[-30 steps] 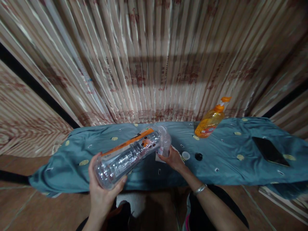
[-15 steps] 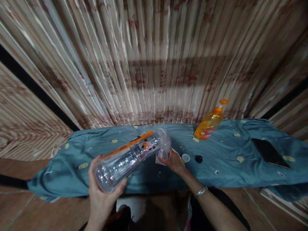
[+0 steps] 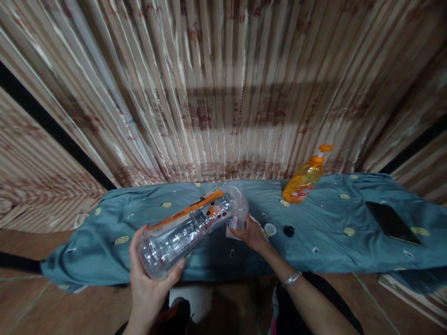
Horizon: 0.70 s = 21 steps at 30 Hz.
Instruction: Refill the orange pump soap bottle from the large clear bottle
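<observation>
A large clear plastic bottle (image 3: 186, 235) with an orange and white label lies tilted in the air, its base toward me on the left. My left hand (image 3: 148, 281) is wrapped round that base. At the bottle's far right end is a smaller translucent bottle (image 3: 241, 209), gripped from the right by my right hand (image 3: 250, 233). The two bottles meet there, though how the mouths touch is blurred. Partly behind my right hand, a white paper (image 3: 230, 234) rests on the cloth. Just right of this hand lie a white cap (image 3: 270, 229) and a black cap (image 3: 288, 231).
A blue-green patterned cloth (image 3: 209, 260) covers the narrow table. Toward the back right stands a pump bottle (image 3: 303, 181) of orange liquid. A dark phone (image 3: 393, 222) lies at the right. Behind the table hangs a striped curtain (image 3: 223, 93), with dark poles (image 3: 52, 125) at the sides.
</observation>
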Each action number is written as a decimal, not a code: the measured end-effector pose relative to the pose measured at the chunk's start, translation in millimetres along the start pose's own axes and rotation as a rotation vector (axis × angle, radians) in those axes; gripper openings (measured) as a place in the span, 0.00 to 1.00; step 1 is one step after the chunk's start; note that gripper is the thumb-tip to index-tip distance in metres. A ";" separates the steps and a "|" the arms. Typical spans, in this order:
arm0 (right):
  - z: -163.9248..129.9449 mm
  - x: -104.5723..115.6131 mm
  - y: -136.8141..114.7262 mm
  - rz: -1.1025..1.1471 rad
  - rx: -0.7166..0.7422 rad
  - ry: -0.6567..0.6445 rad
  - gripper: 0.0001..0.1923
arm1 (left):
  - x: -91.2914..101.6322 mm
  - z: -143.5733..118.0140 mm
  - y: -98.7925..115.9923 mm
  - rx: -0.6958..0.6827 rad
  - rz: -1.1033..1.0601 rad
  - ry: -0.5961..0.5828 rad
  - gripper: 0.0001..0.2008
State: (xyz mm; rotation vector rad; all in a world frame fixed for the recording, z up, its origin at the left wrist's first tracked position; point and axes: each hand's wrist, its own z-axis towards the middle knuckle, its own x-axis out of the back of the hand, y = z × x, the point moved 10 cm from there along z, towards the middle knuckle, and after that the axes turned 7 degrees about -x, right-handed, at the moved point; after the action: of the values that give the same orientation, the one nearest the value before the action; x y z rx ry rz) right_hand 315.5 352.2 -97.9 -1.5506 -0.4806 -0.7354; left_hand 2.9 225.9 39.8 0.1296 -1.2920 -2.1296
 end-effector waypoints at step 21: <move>-0.2 -1.5 -0.7 0.008 -0.004 -0.022 0.24 | 0.0 0.4 4.1 -0.022 0.013 0.013 0.49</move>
State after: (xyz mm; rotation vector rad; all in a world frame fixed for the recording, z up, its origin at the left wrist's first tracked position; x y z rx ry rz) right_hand 314.0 352.3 -98.5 -1.5650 -0.4890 -0.7144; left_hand 4.6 224.9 43.3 0.1260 -1.2584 -2.1281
